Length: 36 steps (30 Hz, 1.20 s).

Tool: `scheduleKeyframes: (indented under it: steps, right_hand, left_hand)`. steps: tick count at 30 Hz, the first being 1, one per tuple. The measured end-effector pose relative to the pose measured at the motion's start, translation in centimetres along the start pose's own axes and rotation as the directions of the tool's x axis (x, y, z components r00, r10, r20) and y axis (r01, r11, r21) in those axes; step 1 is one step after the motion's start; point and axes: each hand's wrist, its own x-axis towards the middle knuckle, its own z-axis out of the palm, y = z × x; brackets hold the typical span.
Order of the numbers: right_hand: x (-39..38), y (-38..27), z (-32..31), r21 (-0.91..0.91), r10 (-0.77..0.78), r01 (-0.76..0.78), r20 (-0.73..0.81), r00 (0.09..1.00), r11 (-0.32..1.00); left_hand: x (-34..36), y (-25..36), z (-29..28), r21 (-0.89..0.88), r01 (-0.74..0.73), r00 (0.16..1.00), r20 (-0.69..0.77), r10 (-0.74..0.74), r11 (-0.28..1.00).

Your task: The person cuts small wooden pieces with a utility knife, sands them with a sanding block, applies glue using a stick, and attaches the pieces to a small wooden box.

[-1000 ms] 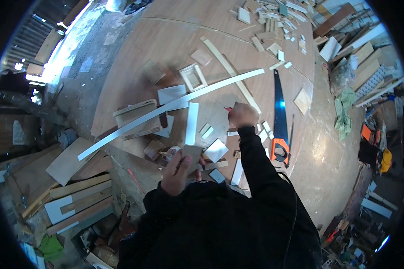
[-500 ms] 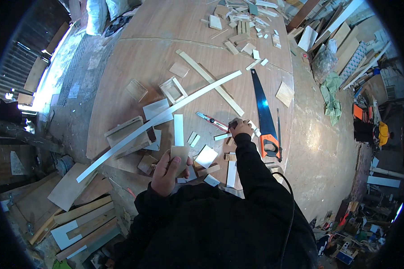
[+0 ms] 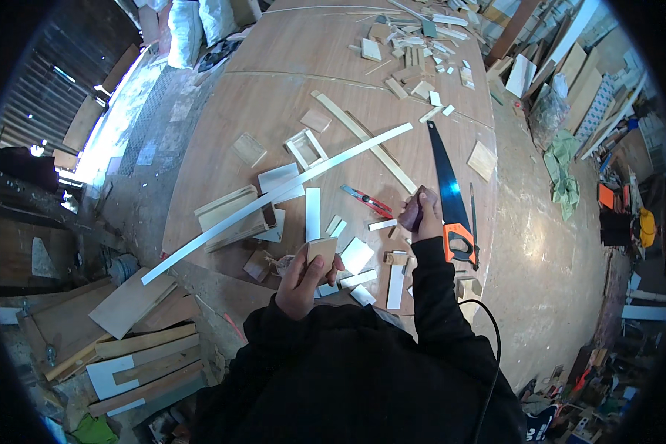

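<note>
Wooden piece (image 3: 323, 251) at cluttered brown table (image 3: 274, 103), bare floor (image 3: 547, 281) alongside

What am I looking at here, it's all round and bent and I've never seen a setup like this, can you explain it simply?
There's no robot, just a person in black sleeves working bare-handed. A wide fisheye camera on their head looks down, which bends straight edges near the rim.

The left hand holds a small wood block. The right hand grips a dark brown piece; I can't tell what it is.

On the table lie a saw with an orange handle, a red knife, and a pile of wood scraps at the far end.
</note>
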Motion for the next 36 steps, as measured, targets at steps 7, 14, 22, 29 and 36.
scheduleKeyframes:
  steps: [7,14,22,29,36]
  right_hand:
    - [-9.6,-9.8,1.0,0.213,0.073,-0.23,0.563,0.823,0.95]
    - [-16.6,-16.6,0.7,-0.175,-0.306,0.503,0.614,0.728,0.846]
    - [-20.1,-19.6,-0.7,-0.159,-0.489,0.745,0.663,0.567,0.647]
    - [-22.0,-18.6,-2.9,-0.056,-0.414,0.712,0.78,0.469,0.7]
    - [-20.5,-20.4,-2.0,-0.095,-0.301,0.583,0.784,0.544,0.807]
  left_hand:
    - [-0.7,-1.1,3.3,-0.02,-0.054,0.989,0.134,0.056,0.998]
    - [-3.5,-0.7,7.7,0.11,-0.176,0.98,0.116,0.163,0.978]
    - [-7.7,-0.7,11.6,0.442,-0.379,0.918,0.069,0.391,0.813]
    - [-11.6,-2.2,12.1,0.49,-0.378,0.867,-0.111,0.486,0.785]
    - [-14.4,-2.6,14.5,0.069,-0.305,0.912,-0.265,0.312,0.95]
